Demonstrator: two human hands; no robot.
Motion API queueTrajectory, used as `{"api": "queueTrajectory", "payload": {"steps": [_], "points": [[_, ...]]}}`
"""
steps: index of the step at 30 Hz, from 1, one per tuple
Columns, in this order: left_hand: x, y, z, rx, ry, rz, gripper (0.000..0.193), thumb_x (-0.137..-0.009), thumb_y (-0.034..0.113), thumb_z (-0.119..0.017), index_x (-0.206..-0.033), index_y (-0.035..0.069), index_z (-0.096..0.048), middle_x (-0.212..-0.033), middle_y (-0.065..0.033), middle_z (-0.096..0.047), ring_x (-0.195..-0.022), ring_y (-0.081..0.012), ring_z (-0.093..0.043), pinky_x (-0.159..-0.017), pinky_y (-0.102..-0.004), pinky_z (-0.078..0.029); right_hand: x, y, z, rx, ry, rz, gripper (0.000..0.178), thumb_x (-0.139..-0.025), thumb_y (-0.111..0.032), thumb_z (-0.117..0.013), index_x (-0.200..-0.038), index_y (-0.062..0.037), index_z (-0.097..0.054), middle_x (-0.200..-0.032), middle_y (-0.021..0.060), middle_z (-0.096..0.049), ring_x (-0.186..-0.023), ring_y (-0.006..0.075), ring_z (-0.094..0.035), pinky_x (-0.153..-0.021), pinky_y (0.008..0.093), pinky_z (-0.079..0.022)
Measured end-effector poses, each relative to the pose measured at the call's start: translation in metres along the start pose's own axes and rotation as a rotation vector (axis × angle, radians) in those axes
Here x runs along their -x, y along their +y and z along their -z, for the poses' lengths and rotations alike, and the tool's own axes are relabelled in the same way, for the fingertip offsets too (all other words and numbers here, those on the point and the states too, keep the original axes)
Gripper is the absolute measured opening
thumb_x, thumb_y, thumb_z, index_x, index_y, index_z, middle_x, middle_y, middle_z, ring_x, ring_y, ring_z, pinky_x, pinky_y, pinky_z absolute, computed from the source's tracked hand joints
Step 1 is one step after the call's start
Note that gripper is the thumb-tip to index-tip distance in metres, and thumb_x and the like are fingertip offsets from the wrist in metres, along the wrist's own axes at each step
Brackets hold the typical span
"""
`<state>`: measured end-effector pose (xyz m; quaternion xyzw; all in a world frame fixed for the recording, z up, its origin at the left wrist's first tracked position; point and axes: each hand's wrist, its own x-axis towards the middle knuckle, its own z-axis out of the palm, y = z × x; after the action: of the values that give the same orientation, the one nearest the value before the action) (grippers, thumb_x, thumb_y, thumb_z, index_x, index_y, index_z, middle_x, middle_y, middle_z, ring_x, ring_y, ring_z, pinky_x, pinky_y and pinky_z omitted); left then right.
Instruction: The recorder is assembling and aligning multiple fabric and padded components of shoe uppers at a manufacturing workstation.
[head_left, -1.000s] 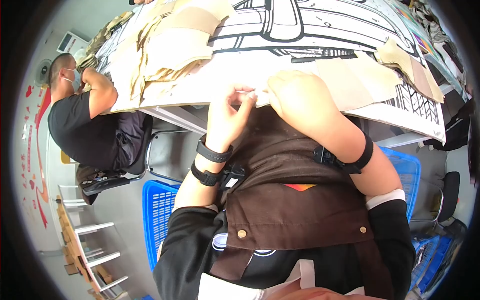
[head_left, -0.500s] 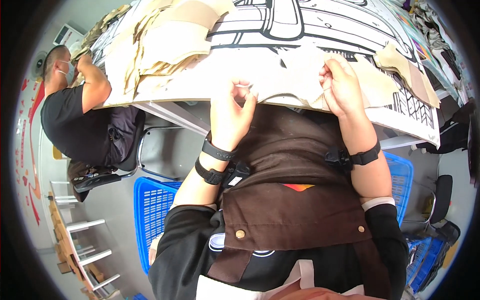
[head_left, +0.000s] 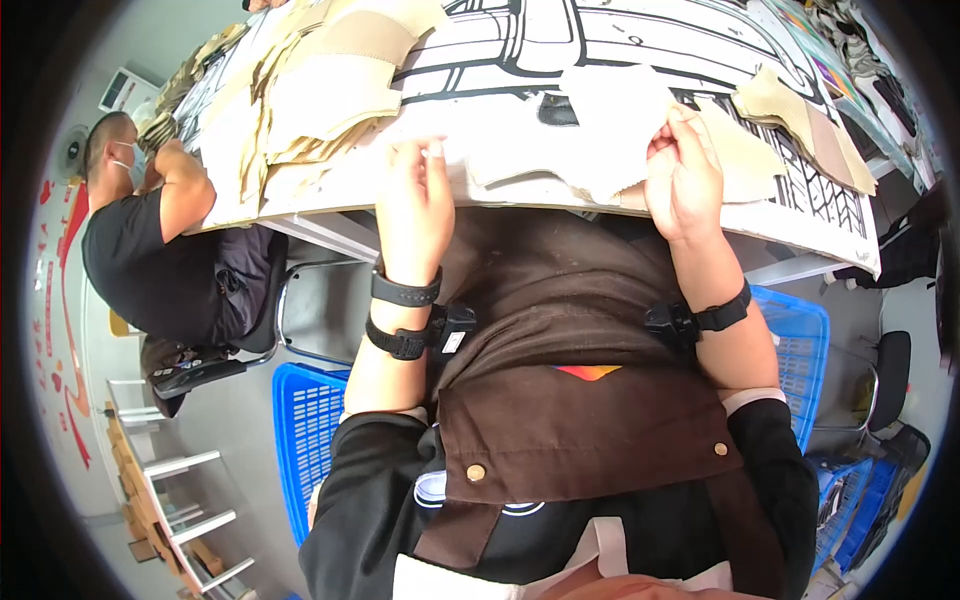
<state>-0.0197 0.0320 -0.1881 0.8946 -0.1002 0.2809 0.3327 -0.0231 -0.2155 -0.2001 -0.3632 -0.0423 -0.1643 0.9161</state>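
A pale, almost white cut piece of sheet material with a curved, partly jagged edge lies along the table's near side, between my two hands. My right hand is closed at its right edge, thumb and forefinger pinching it. Off to its left, my left hand hovers over the near edge of the table, thumb and fingers drawn together. Anything between those fingertips is too small or too bright to make out. Both wrists carry black bands.
Stacks of beige cut pieces cover the table's left side. More beige pieces lie at the right. Blue plastic baskets stand below on both sides. A masked person in black sits at the left.
My left hand has moved left and away from the pale piece. My right hand and the piece have shifted slightly right over the table, and more of a dark patch shows beside the piece.
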Motion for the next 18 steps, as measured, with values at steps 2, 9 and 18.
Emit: {"api": "queueTrajectory", "payload": {"steps": [2, 9, 18], "points": [[-0.011, 0.024, 0.005, 0.247, 0.069, -0.165, 0.016, -0.090, 0.013, -0.053, -0.100, 0.003, -0.062, -0.090, -0.0095, -0.060, -0.081, -0.0192, -0.059, -0.074, -0.0305, -0.046, 0.001, 0.002, -0.004, 0.013, -0.053, -0.027, 0.007, -0.094, -0.011, -0.047, -0.093, -0.0057, -0.052, -0.081, 0.0032, -0.052, -0.077, 0.0123, -0.051, -0.075, 0.0265, -0.043], [-0.055, 0.091, -0.014, -0.048, -0.538, -0.157, 0.051, -0.077, 0.051, -0.061, -0.074, 0.000, -0.066, -0.066, -0.0135, -0.063, -0.066, -0.0257, -0.062, -0.065, -0.0311, -0.048, 0.002, -0.001, -0.009, 0.159, -0.305, -0.065, 0.011, -0.093, -0.010, -0.046, -0.098, -0.0025, -0.052, -0.090, 0.0073, -0.057, -0.087, 0.0155, -0.055, -0.085, 0.0300, -0.042], [-0.061, 0.045, -0.015, 0.084, -0.625, -0.068, 0.039, -0.077, 0.040, -0.057, -0.084, 0.004, -0.068, -0.075, -0.0166, -0.066, -0.074, -0.0301, -0.065, -0.071, -0.0363, -0.050, 0.021, -0.030, -0.019, 1.277, -0.866, 0.295, 0.015, -0.084, 0.000, -0.051, -0.093, -0.0003, -0.063, -0.093, 0.0100, -0.063, -0.090, 0.0225, -0.059, -0.080, 0.0318, -0.047]]}}
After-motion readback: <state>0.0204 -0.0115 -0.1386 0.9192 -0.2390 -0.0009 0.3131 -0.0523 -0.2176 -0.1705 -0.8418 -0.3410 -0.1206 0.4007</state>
